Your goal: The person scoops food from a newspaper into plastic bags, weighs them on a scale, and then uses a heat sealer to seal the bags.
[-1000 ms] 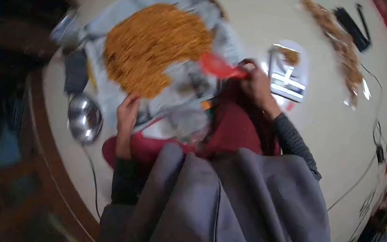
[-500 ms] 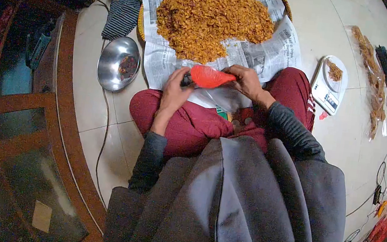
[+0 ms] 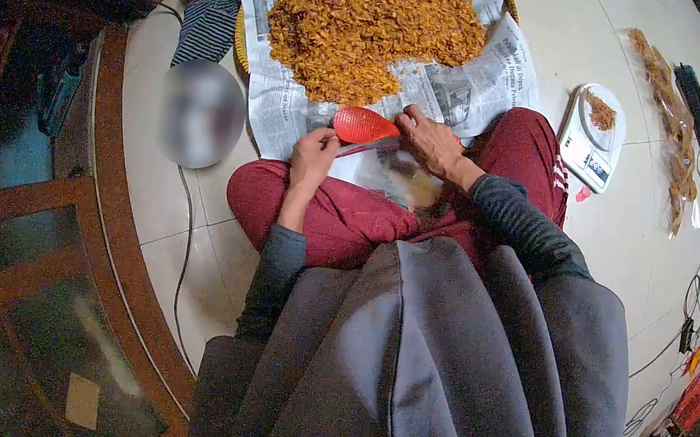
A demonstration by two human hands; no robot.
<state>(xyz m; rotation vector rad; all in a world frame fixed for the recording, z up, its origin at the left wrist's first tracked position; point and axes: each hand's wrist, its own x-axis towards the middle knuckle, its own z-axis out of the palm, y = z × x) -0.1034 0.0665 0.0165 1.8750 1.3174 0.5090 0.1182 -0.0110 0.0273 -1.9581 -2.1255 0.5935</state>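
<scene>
My right hand (image 3: 433,148) is closed around the handle of a red rice paddle (image 3: 363,126), whose broad end points left above the newspaper. A clear plastic bag (image 3: 388,170) lies over my lap, its upper edge stretched between my hands. The fingers of my left hand (image 3: 314,158) pinch the bag's left corner. Whether the right fingers also grip the bag I cannot tell. Beyond both hands, a large heap of orange-brown crispy flakes (image 3: 372,29) lies on newspaper (image 3: 278,123) spread over a round woven tray (image 3: 241,42).
On the left sit a metal bowl (image 3: 202,115), now blurred, and a striped cloth (image 3: 206,30). To the right, a white kitchen scale (image 3: 588,158) carries a small portion of flakes (image 3: 600,113). Farther right lie a long filled plastic bag (image 3: 668,120) and a black object (image 3: 698,108).
The left hand has left the paddle's broad end and now pinches the bag's corner. The bag's edge has come up between the hands. The view has shifted slightly.
</scene>
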